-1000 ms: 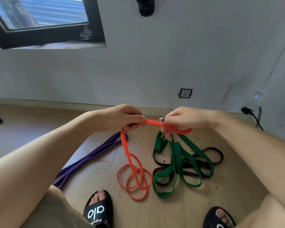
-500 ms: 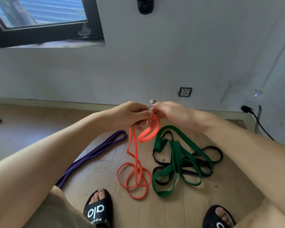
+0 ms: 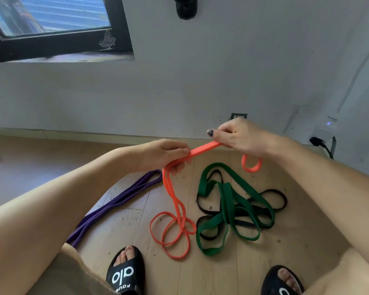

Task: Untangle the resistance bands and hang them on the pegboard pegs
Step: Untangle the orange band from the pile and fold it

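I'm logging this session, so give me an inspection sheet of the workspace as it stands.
Surface: wood floor, specks of dirt.
Job's things: orange band held up, its lower loops coiled on the floor; green band tangled with black band; purple band lying apart; no pegboard in view.
Clutter: nothing seen.
Grippers: left hand and right hand both grip the orange band.
Cables: black plug and cord at the wall.
Surroundings: white wall, window, socket, black slides.

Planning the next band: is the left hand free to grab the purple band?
Probably not yet: the left hand grips the orange band, though the purple band lies uncovered just below it.
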The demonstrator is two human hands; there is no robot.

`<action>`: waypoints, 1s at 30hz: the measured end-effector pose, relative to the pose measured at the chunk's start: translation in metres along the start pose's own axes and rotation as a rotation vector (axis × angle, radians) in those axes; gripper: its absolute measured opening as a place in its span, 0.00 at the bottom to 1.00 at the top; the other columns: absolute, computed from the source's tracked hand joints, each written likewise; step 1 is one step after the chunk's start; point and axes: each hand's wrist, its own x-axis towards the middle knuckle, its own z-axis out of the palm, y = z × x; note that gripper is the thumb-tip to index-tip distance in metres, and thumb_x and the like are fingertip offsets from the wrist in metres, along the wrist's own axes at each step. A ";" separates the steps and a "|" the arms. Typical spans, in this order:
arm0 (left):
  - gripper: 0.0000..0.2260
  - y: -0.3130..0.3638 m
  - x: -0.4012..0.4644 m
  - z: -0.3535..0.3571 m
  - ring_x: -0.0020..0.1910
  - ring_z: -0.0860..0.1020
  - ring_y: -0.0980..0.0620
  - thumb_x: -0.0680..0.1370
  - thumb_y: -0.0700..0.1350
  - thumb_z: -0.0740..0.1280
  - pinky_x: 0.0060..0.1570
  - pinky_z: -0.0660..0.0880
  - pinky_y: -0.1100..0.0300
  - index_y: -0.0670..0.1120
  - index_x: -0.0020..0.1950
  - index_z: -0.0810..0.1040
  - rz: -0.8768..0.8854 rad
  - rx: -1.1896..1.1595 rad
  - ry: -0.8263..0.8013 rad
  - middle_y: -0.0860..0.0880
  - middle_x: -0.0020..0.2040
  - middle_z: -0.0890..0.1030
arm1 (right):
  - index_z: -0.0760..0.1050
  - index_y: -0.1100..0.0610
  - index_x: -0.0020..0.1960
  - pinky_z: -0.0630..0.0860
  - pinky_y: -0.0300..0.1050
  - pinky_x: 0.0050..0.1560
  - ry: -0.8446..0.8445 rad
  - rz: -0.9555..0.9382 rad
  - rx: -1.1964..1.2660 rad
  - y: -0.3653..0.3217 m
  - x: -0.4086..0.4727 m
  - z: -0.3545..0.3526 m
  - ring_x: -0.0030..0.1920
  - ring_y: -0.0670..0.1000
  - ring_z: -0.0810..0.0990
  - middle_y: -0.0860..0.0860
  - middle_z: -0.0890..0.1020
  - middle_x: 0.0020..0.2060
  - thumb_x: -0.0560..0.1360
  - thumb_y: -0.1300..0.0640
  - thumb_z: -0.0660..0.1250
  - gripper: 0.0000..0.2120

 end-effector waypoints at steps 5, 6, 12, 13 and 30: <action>0.14 -0.009 0.008 0.003 0.38 0.73 0.51 0.86 0.45 0.58 0.46 0.73 0.51 0.44 0.48 0.81 -0.050 0.080 0.032 0.52 0.35 0.76 | 0.73 0.54 0.33 0.64 0.45 0.33 -0.010 0.113 -0.071 0.025 -0.004 -0.007 0.26 0.47 0.67 0.47 0.70 0.26 0.82 0.39 0.62 0.25; 0.14 -0.007 0.008 0.004 0.38 0.73 0.52 0.86 0.44 0.58 0.46 0.73 0.53 0.45 0.48 0.82 -0.047 0.078 0.038 0.52 0.36 0.76 | 0.75 0.55 0.36 0.68 0.46 0.34 -0.053 0.153 -0.075 0.026 -0.004 -0.004 0.29 0.48 0.71 0.48 0.74 0.28 0.82 0.39 0.60 0.24; 0.14 0.016 0.013 0.014 0.37 0.72 0.54 0.86 0.45 0.59 0.43 0.70 0.61 0.49 0.46 0.81 0.072 0.008 0.102 0.54 0.36 0.76 | 0.78 0.53 0.64 0.77 0.50 0.63 -0.213 0.160 0.363 -0.010 -0.004 0.024 0.56 0.52 0.83 0.54 0.86 0.54 0.85 0.39 0.48 0.27; 0.14 0.018 0.014 0.016 0.38 0.72 0.54 0.86 0.45 0.59 0.43 0.70 0.60 0.47 0.46 0.81 0.083 -0.008 0.103 0.52 0.36 0.77 | 0.79 0.57 0.59 0.78 0.50 0.60 -0.195 0.124 0.430 -0.017 -0.002 0.029 0.51 0.53 0.85 0.57 0.87 0.50 0.85 0.40 0.50 0.26; 0.16 -0.005 -0.002 0.000 0.39 0.75 0.49 0.87 0.45 0.58 0.50 0.74 0.52 0.42 0.44 0.79 -0.059 -0.042 -0.043 0.49 0.37 0.79 | 0.83 0.51 0.41 0.68 0.43 0.36 -0.034 0.022 -0.014 0.003 -0.007 -0.005 0.30 0.43 0.71 0.46 0.76 0.30 0.80 0.42 0.66 0.16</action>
